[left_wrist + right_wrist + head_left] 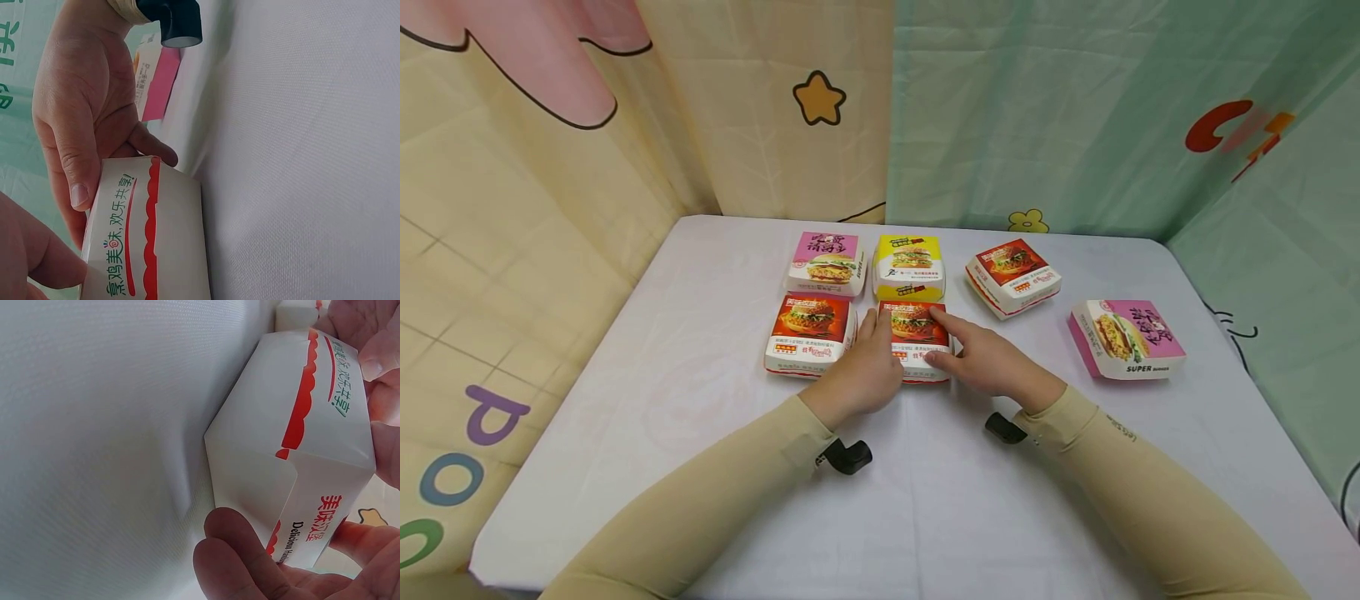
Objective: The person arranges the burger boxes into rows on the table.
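A red-and-white burger box [916, 343] lies flat on the table between my two hands. My left hand [867, 367] holds it along its left side, with the thumb at the near top edge. My right hand [992, 360] grips its right side, thumb near the front corner and forefinger at the top. In the right wrist view, fingers [234, 540] curl beside the box's lower side. Another red-and-white burger box [811, 333] stands to the left of my left hand. Right behind the held box sits a yellow burger box [910, 268].
A pink burger box [826, 262] stands at the back left of the group. Farther right are a tilted-round red-and-white box [1013, 277] and a pink-sided box [1127, 339]. A white cloth covers the table [715, 333]; curtains [1037, 108] hang behind it.
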### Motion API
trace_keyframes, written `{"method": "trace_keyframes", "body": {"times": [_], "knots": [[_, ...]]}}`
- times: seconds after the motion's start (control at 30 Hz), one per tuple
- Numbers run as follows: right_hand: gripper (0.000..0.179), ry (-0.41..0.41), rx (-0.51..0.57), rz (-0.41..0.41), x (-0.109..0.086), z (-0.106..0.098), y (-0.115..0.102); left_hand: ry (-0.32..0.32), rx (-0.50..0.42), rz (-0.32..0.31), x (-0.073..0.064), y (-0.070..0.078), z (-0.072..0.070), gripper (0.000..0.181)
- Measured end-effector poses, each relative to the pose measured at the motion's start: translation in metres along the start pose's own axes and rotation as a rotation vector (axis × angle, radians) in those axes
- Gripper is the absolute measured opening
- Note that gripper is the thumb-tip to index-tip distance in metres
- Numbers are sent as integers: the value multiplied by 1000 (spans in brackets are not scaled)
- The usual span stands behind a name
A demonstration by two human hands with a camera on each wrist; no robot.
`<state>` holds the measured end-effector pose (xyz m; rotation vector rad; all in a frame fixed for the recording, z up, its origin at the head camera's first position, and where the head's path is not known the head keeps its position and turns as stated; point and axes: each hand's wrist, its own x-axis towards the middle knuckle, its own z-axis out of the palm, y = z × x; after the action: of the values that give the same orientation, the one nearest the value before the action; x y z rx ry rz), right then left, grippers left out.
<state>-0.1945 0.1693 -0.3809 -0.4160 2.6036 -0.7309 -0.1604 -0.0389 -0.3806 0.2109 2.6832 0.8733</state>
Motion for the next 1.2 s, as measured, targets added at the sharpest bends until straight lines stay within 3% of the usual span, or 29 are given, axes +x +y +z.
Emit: {"method": "trace_keyframes", "body": {"times": [0.33,1.2], "knots": [[87,-11,23,29,2,0,0,-4,-4,2,0,0,0,75],[87,0,33,8,0,0,0,8,38,11,-5,3,-1,73]]}}
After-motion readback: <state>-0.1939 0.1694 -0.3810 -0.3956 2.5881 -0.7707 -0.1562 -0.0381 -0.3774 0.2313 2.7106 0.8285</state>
